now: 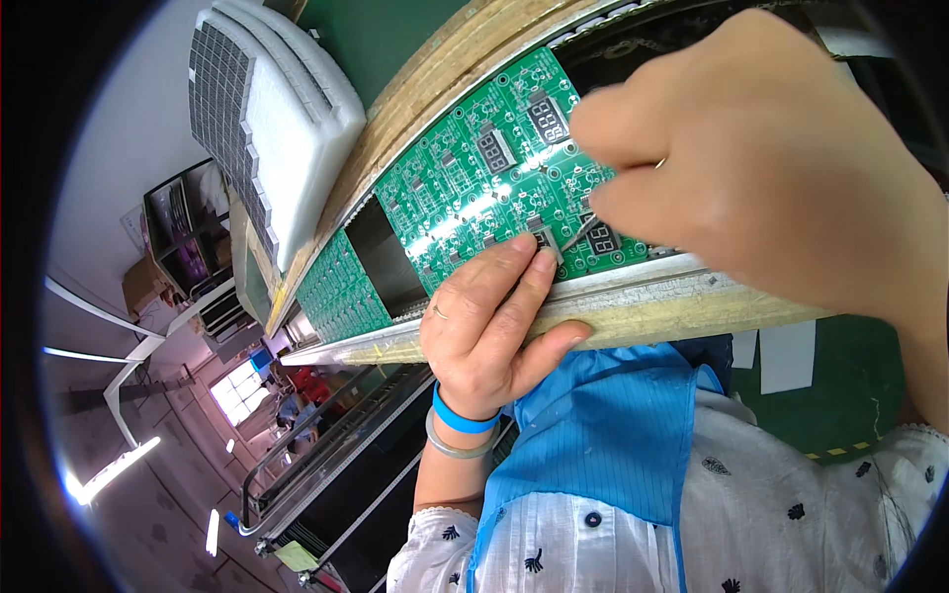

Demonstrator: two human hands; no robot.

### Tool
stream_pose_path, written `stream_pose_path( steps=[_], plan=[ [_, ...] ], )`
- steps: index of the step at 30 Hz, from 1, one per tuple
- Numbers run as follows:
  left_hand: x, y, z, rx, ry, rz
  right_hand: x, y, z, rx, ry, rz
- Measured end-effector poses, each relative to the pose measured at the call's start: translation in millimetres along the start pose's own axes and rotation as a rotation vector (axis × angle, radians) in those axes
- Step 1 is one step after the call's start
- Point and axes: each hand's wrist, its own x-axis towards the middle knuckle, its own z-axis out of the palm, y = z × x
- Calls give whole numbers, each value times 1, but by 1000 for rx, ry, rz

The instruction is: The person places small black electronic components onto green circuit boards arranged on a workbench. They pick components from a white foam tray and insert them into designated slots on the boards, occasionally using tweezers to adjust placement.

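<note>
**Hand positions at the green circuit board**

Your right hand (781,168) sits close to the camera, over the right part of the green circuit board (484,178). Its grip is narrow — thumb and forefinger are pinched together at the board surface. What lies between the fingertips is too small and too hidden to identify, so you cannot tell whether they hold a part.

Your left hand (489,316) rests on the near edge of the same board. The fingers lie flat and close together, their tips touching a small grey display module (545,240) near the board's lower edge, while the thumb hooks under the metal rail (633,287) that carries the board. This grip presses rather than encloses. A blue wristband (463,419) and a pale bangle (455,447) sit on the left wrist.

The board lies on the conveyor track, framed by the metal rail on your side and a wooden strip (435,84) on the far side. It carries several dark numeric display blocks (547,119) — arranged in rows among smaller parts. A second green board (341,287) follows further left on the track, separated by a dark gap.

Beyond the wooden strip, stacked white foam trays (297,128) stand on the table. A blue apron (603,435) over a white patterned shirt fills the lower part of the view.
</note>
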Motion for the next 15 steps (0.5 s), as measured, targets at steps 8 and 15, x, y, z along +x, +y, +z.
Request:
stream_pose_path(
  steps=[8, 15],
  plan=[
    [-1, -1, 0, -29, 19, -17, 12, 28, -11, 127, 164, 297],
    [-9, -3, -2, -80, 69, -40, 44, 55, -1, -143, 213, 292]
  ],
)
